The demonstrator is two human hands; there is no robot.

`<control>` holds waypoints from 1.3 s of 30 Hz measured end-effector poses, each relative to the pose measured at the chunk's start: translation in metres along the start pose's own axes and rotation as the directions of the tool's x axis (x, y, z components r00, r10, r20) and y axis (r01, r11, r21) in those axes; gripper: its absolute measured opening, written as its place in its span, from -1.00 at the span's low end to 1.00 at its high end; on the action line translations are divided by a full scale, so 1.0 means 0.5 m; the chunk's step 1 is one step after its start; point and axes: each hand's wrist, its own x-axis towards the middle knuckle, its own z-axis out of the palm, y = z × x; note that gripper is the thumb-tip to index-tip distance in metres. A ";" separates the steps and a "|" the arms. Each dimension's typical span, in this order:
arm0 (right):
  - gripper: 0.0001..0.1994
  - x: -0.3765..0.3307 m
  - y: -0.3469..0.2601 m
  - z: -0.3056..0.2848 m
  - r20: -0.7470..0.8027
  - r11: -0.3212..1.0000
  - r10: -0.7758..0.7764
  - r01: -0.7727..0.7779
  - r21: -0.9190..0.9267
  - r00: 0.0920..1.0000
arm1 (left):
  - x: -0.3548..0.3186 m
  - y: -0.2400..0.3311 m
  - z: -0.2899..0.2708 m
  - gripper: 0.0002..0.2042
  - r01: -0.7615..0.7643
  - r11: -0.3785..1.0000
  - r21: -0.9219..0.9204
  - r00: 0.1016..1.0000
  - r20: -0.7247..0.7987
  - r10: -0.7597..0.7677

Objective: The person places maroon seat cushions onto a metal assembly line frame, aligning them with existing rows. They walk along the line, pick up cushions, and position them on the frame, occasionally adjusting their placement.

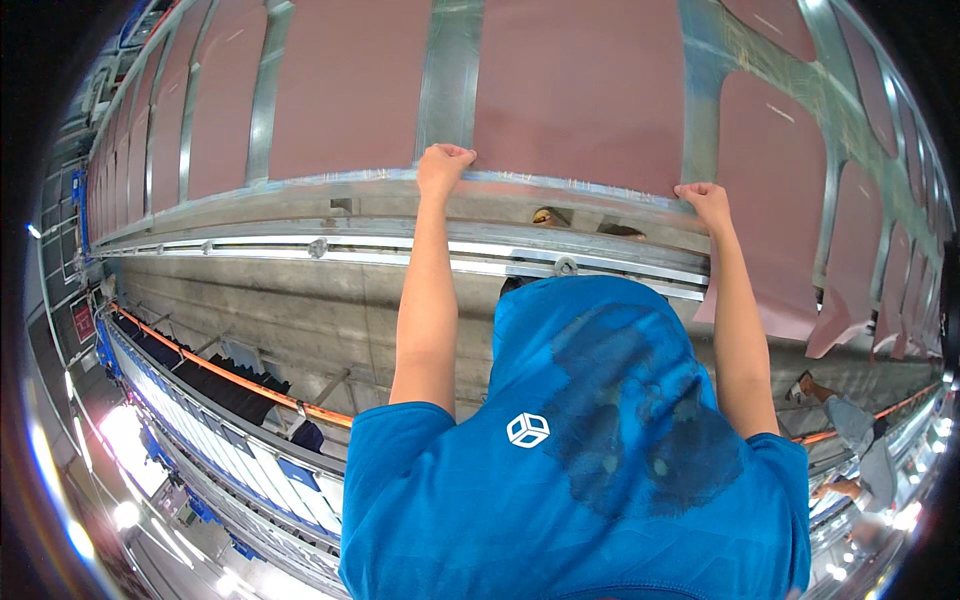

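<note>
A dusty-pink fabric panel (580, 90) lies flat on a long, shiny table (447, 90) in front of me. My left hand (443, 170) is closed in a pinch at the panel's near left corner. At its near right corner, my right hand (708, 205) pinches the edge between thumb and fingers. Both arms reach forward over the table's near edge. To the left lies another pink panel (345, 95), apart from the held one by a strip of bare table. A panel with rounded corners (770, 180) lies to the right, its lower part hanging over the edge.
Along the near side of the table runs a metal rail (400, 248) with round fittings. Several more panels continue to the left and right. Behind me are an orange rail (230, 365) and another long table (230, 425). Another person (860, 430) is at the far right.
</note>
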 end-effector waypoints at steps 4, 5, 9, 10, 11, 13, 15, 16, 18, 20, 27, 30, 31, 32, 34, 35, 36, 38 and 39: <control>-0.68 -0.025 -0.042 -0.007 0.031 0.997 0.071 -0.072 0.019 0.997 | 0.003 -0.010 0.000 -0.71 0.038 0.999 -0.029 0.999 -0.002 -0.038; -0.69 -0.022 -0.037 -0.009 0.023 0.998 0.057 -0.058 0.025 0.998 | 0.000 -0.005 0.000 -0.71 0.035 0.999 -0.017 0.999 0.001 -0.035; -0.70 -0.009 -0.009 -0.002 0.011 1.000 0.005 -0.005 0.014 1.000 | 0.006 -0.014 0.005 -0.71 0.017 1.000 -0.008 1.000 -0.002 -0.017; -0.70 -0.008 -0.009 -0.003 0.007 1.000 -0.006 0.006 0.005 1.000 | 0.007 -0.012 0.005 -0.71 0.021 1.000 -0.005 1.000 -0.001 -0.021; -0.71 -0.009 -0.009 -0.002 0.006 0.999 -0.014 0.014 0.032 1.000 | 0.006 -0.012 0.005 -0.71 0.024 1.000 -0.002 1.000 0.000 -0.024; -0.73 -0.015 -0.012 0.002 0.005 0.996 -0.028 0.028 0.086 1.000 | 0.004 -0.012 0.003 -0.71 0.031 1.000 0.004 1.000 0.001 -0.031; -0.71 -0.018 -0.022 0.005 -0.034 0.998 -0.050 0.051 0.036 0.998 | 0.004 -0.014 0.000 -0.71 0.036 0.999 0.011 0.999 0.002 -0.036; -0.70 -0.018 -0.018 0.004 -0.054 0.998 -0.056 0.056 0.010 0.997 | 0.001 -0.009 -0.001 -0.70 0.034 0.999 0.005 0.999 -0.001 -0.034; -0.70 -0.014 -0.010 0.005 -0.054 0.998 -0.062 0.063 0.026 0.997 | -0.003 0.001 -0.001 -0.70 0.029 1.000 -0.006 1.000 -0.007 -0.029; -0.70 -0.019 -0.012 -0.002 -0.047 0.997 -0.069 0.070 0.018 0.997 | -0.002 0.000 0.004 -0.69 -0.008 1.000 0.030 0.999 -0.033 0.009; -0.65 -0.006 -0.001 0.007 -0.068 0.999 -0.013 0.010 -0.037 0.998 | 0.020 -0.045 0.008 -0.65 -0.062 0.998 -0.031 0.998 0.019 0.062; -0.65 -0.003 0.009 0.008 -0.084 1.000 -0.005 0.005 -0.001 0.996 | 0.007 -0.006 -0.005 -0.64 -0.054 0.998 0.018 0.998 0.034 0.053; -0.66 -0.006 0.008 0.009 -0.084 1.000 -0.001 0.002 0.011 0.996 | 0.003 0.003 -0.006 -0.64 -0.042 0.999 0.034 0.999 0.019 0.041; -0.66 -0.006 0.012 0.012 -0.101 1.000 -0.013 0.014 0.011 0.995 | 0.001 0.004 -0.007 -0.64 -0.028 0.998 0.050 1.000 0.002 0.028; -0.67 -0.007 0.012 0.016 -0.128 0.999 -0.041 0.043 0.011 0.991 | 0.002 0.001 -0.009 -0.63 -0.024 1.000 0.007 1.000 0.019 0.024; -0.68 -0.009 0.009 0.016 -0.122 0.999 -0.032 0.034 0.012 0.992 | 0.004 -0.003 -0.009 -0.63 -0.020 1.000 -0.014 1.000 0.024 0.020; -0.69 -0.011 0.008 0.012 -0.116 1.000 -0.023 0.025 0.013 0.993 | 0.006 -0.006 -0.007 -0.63 -0.017 1.000 -0.023 0.999 0.034 0.018; -0.70 -0.017 -0.006 0.010 -0.109 1.000 -0.017 0.018 0.013 0.994 | 0.011 -0.016 -0.008 -0.63 -0.005 0.999 -0.043 0.999 0.045 0.007; -0.70 -0.022 -0.011 0.010 -0.111 1.000 -0.016 0.017 0.012 0.994 | 0.013 -0.020 -0.007 -0.63 -0.014 0.999 -0.043 0.999 0.032 0.016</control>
